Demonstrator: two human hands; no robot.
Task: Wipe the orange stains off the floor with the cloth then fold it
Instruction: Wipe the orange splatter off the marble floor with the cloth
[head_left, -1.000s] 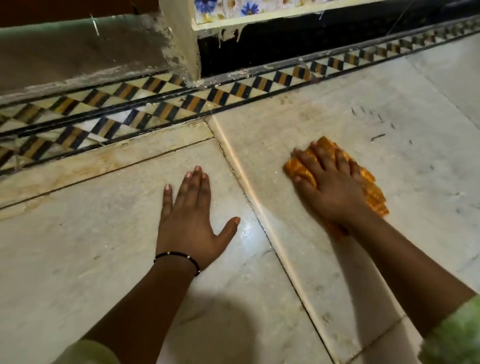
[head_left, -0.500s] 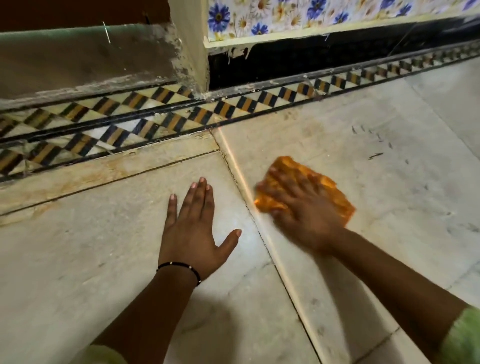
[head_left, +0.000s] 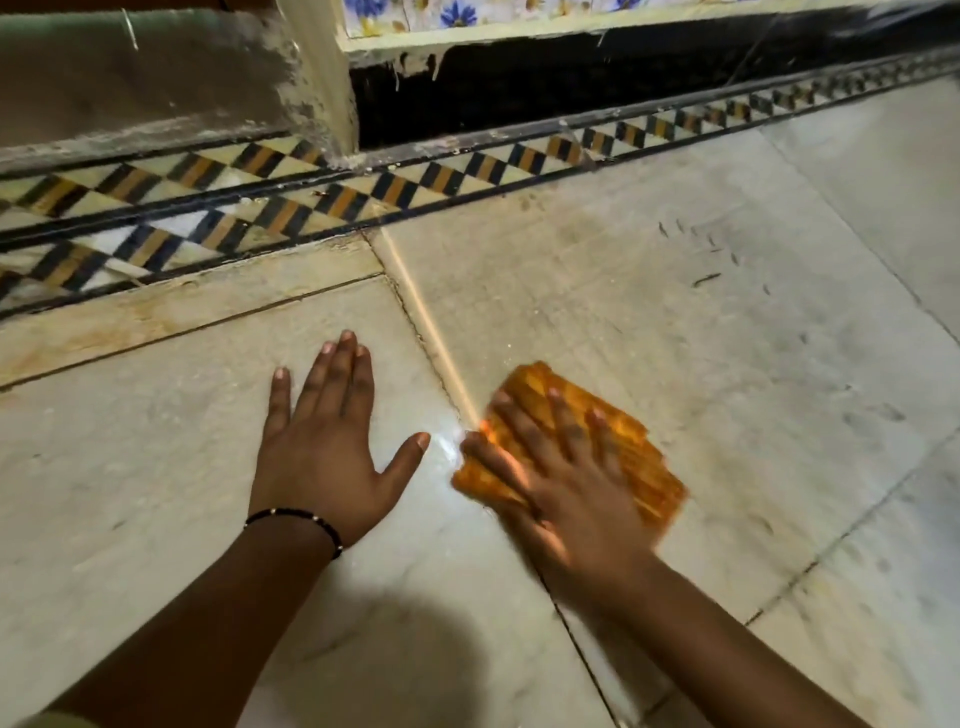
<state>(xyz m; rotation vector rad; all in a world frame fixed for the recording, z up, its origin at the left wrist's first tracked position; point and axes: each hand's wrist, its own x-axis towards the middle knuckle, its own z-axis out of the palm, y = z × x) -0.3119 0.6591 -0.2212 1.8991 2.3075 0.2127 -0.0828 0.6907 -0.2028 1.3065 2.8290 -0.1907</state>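
An orange cloth (head_left: 641, 470) lies bunched flat on the pale marble floor (head_left: 727, 364), just right of a floor joint. My right hand (head_left: 561, 488) presses down on it with fingers spread, blurred by motion, covering most of it. My left hand (head_left: 327, 441) rests flat on the neighbouring slab to the left, fingers apart, holding nothing, a black bead bracelet on its wrist. Faint orange-brown staining (head_left: 587, 228) shows on the marble farther back, near the border.
A patterned black, orange and cream tile border (head_left: 415, 187) runs along the back. Behind it rise a worn wall base (head_left: 156, 93), a cream pillar (head_left: 317, 78) and a dark recess (head_left: 571, 78). Small dark marks (head_left: 706, 260) dot the floor at the right.
My right hand has swept the cloth leftward and toward me, from the middle of the right slab to the floor joint. The left hand stays planted.
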